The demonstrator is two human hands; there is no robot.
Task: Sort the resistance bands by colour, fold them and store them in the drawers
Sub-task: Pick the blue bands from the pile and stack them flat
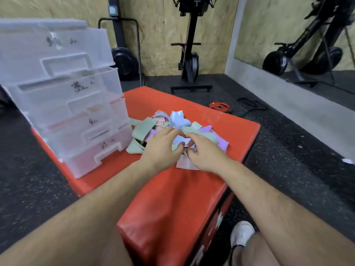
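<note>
Bands (144, 129), limp pastel rubber, heaped on glossy red tabletop (172, 191); left hand (163, 149) and right hand (206, 153), nearly touching, pinch a pale blue strip (180, 140) between them

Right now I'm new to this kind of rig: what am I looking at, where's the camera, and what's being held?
There is no robot here. A person works with bare hands, and the single picture comes from a wide-angle camera worn on their head, looking forward and down, so the edges bend.

The left hand and right hand meet over a heap of resistance bands in green, purple, pale blue and pink. The heap lies on a red padded box. Both hands seem to pinch a pale blue band between them, though the frame is blurred.

At the left of the box stands a clear drawer unit with handwritten labels. Behind it are gym machines, and a red weight plate lies on the floor.
</note>
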